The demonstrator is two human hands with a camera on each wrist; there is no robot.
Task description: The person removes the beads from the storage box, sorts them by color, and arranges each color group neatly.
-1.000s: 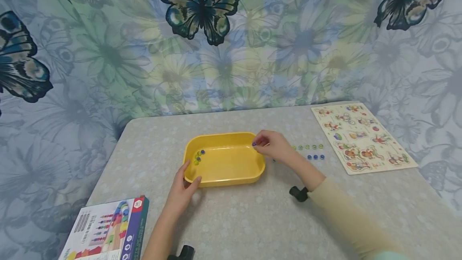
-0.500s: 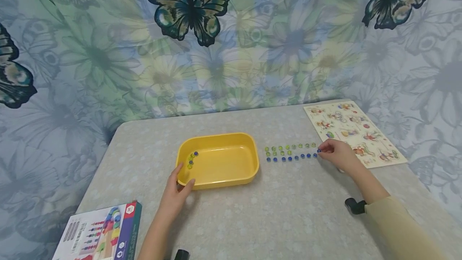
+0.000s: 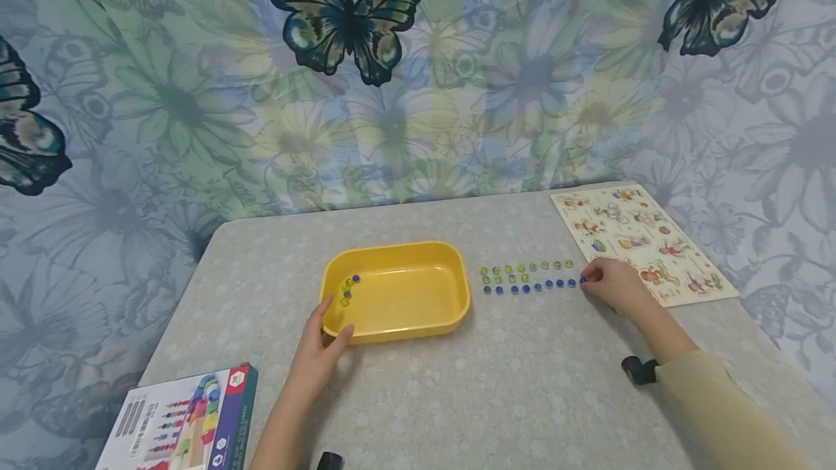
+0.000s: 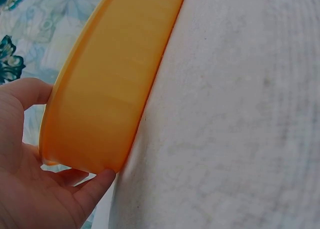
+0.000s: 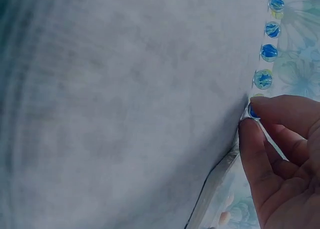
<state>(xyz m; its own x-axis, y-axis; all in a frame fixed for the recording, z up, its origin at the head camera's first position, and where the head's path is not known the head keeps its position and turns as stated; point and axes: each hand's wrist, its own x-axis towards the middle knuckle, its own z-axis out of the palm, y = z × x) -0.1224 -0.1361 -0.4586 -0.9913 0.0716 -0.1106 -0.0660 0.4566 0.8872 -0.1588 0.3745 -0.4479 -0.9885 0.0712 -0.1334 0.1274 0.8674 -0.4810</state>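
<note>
My left hand (image 3: 316,350) grips the near left corner of a yellow plastic tray (image 3: 408,330), thumb at the rim and fingers against its outer wall in the left wrist view. Inside the tray, at its left end, lie several blue and yellow-green marbles (image 3: 347,294). Right of the tray, a row of blue marbles (image 3: 538,287) runs in front of yellow-green marbles (image 3: 533,266). My right hand (image 3: 617,287) pinches a blue marble (image 5: 254,112) between thumb and index finger, at the right end of the blue row, close over the table.
A wooden picture puzzle board (image 3: 653,238) lies at the back right, right beside my right hand. A printed cardboard box (image 3: 176,423) sits at the front left. The patterned table (image 3: 470,397) meets a butterfly-print cloth (image 3: 405,129) behind it.
My right hand has carried the blue marble from over the tray's right end to the row's right end, then lowered it slightly. My left hand keeps its hold on the tray.
</note>
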